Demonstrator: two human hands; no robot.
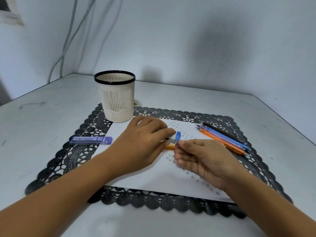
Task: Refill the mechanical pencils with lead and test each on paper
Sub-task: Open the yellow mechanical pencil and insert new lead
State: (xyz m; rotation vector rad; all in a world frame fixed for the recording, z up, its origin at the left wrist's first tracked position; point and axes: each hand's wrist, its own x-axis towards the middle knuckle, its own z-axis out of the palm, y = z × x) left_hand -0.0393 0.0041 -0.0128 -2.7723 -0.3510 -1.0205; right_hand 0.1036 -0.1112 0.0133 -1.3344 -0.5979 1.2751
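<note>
A clear lead tube (172,139) with a blue cap is held over the middle of the paper (153,178). The left hand (142,144) wraps its fingers round it, and the right hand (201,158) pinches its end with its fingers. Some pencils (224,137) lie to the right, and a purple lead box (90,140) lies to the left.

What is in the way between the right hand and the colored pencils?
Nothing visible does. Only paper lies between the right hand, pinching the lead case with the left hand, and the pencils to its right.
</note>
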